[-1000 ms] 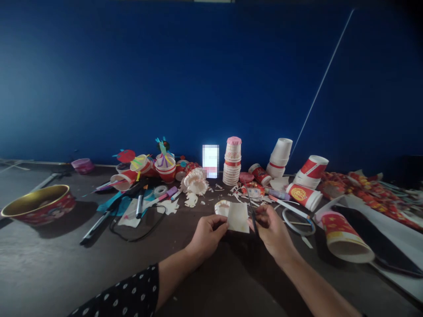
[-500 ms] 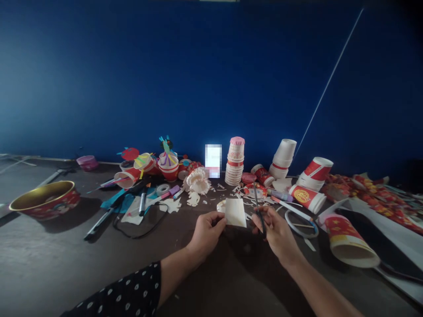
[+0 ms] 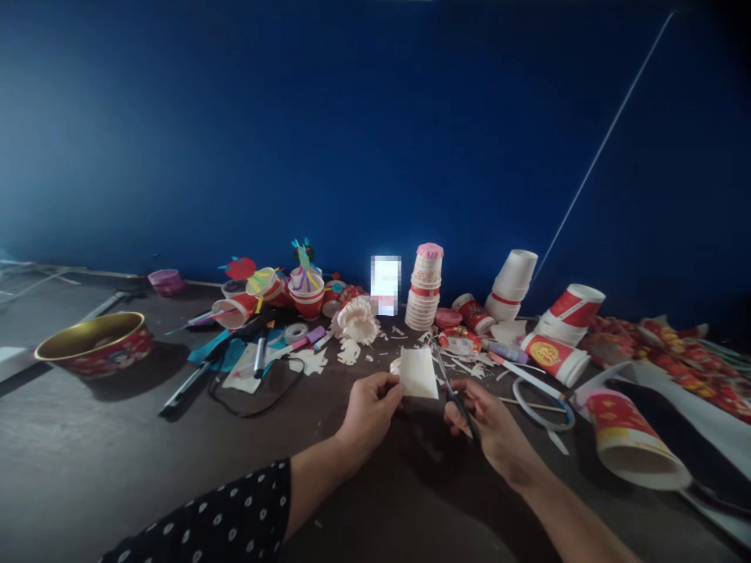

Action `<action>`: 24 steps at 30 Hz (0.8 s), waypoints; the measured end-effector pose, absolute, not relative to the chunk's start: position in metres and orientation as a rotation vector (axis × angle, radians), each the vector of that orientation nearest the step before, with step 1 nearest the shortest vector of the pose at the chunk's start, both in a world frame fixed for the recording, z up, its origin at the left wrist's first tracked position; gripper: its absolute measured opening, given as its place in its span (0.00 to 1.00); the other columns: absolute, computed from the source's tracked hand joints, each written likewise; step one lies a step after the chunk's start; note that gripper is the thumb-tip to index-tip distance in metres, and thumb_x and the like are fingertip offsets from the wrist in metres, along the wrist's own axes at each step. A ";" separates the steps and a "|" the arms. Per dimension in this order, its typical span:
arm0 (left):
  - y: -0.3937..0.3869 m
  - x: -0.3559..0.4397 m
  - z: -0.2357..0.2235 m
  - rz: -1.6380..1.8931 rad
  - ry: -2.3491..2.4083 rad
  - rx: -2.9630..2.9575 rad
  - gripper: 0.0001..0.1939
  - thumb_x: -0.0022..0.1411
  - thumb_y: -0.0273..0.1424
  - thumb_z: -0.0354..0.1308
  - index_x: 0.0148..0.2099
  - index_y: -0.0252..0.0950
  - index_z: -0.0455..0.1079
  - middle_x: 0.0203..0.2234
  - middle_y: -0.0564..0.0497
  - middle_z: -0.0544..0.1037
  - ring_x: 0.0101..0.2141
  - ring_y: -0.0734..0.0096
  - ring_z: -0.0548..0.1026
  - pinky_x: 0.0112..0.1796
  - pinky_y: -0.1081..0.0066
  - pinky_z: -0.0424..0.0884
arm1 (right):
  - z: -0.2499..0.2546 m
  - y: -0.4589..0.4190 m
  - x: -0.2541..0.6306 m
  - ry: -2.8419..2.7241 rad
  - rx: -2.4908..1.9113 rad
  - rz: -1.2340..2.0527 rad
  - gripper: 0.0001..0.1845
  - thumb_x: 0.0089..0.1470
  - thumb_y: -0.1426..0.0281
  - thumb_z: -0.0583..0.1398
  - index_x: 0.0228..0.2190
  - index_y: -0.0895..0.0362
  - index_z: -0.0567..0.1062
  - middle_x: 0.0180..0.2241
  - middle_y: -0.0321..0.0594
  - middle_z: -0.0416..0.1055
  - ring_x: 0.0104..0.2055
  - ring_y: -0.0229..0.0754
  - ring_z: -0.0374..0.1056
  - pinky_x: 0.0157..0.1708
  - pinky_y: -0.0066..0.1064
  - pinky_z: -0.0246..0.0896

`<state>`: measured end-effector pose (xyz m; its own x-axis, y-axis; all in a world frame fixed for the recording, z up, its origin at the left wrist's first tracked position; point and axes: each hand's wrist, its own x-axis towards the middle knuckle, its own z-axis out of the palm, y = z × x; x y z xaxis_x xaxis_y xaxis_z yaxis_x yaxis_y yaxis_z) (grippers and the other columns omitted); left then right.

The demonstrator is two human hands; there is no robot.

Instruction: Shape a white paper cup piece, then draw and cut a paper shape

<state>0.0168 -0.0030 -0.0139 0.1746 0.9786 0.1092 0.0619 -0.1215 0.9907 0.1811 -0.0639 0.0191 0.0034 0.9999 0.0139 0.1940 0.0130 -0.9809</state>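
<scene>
My left hand (image 3: pixel 374 407) pinches the left edge of a small pale rectangle of paper (image 3: pixel 418 374) between thumb and fingers, above the dark table. In my right hand (image 3: pixel 484 422) is a pair of scissors (image 3: pixel 459 405) with dark handles. Their blades point up and away, just right of the paper's right edge, and look apart from it. Behind the paper lie many white paper scraps (image 3: pixel 469 366) and a red printed piece (image 3: pixel 461 341). Part of a small whitish thing shows behind the paper's left side; I cannot make out what it is.
Upside-down stacked paper cups (image 3: pixel 423 289) stand behind, with white cups (image 3: pixel 512 285) further right. A red cup (image 3: pixel 637 442) lies at right beside a dark flat object (image 3: pixel 674 438). To the left are a gold-lined bowl (image 3: pixel 97 344), a marker (image 3: pixel 260 357) and a tape roll (image 3: pixel 295 334).
The scissors have tilted, their blades now leaning left toward the paper's right edge. The whole view has shifted slightly, moving the background rightward. My left hand still holds the paper.
</scene>
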 end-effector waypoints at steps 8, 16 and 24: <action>-0.005 0.015 -0.009 1.168 1.083 1.448 0.08 0.48 0.31 0.54 0.28 0.31 0.71 0.17 0.53 0.71 0.20 0.75 0.67 0.23 0.76 0.62 | 0.016 -0.064 0.183 -1.413 -1.328 1.165 0.23 0.42 0.52 0.60 0.33 0.57 0.67 0.23 0.33 0.64 0.24 0.35 0.59 0.24 0.28 0.57; -0.003 0.015 -0.015 1.182 1.044 1.497 0.09 0.49 0.31 0.54 0.30 0.31 0.72 0.21 0.51 0.74 0.22 0.74 0.68 0.25 0.76 0.63 | 0.014 -0.065 0.185 -1.406 -1.313 1.219 0.22 0.43 0.53 0.60 0.34 0.57 0.67 0.22 0.32 0.62 0.23 0.33 0.58 0.22 0.25 0.55; -0.007 0.016 -0.007 1.133 1.028 1.301 0.07 0.48 0.30 0.55 0.28 0.31 0.71 0.15 0.54 0.70 0.18 0.77 0.66 0.23 0.77 0.61 | 0.021 -0.068 0.182 -1.386 -1.321 1.248 0.23 0.42 0.51 0.59 0.33 0.57 0.66 0.23 0.33 0.62 0.23 0.34 0.58 0.21 0.26 0.52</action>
